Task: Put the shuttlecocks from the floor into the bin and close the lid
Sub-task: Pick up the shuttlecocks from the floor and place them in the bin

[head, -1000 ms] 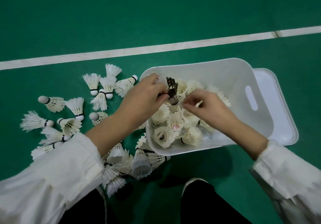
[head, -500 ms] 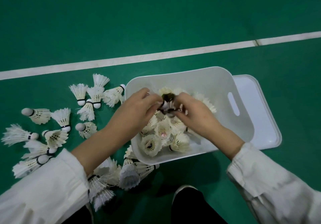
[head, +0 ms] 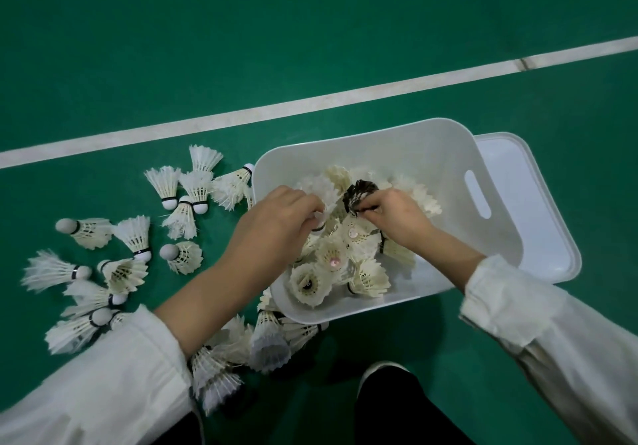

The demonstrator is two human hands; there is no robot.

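Several shuttlecocks lie partly hidden under the left sleeve and bin

No text, brand, number or label can be read anywhere. The shuttlecocks have black bands by the cork; any print there is too small to tell. The bin and lid are plain white with no legible marks. The only marking is a plain white court line on the green floor.
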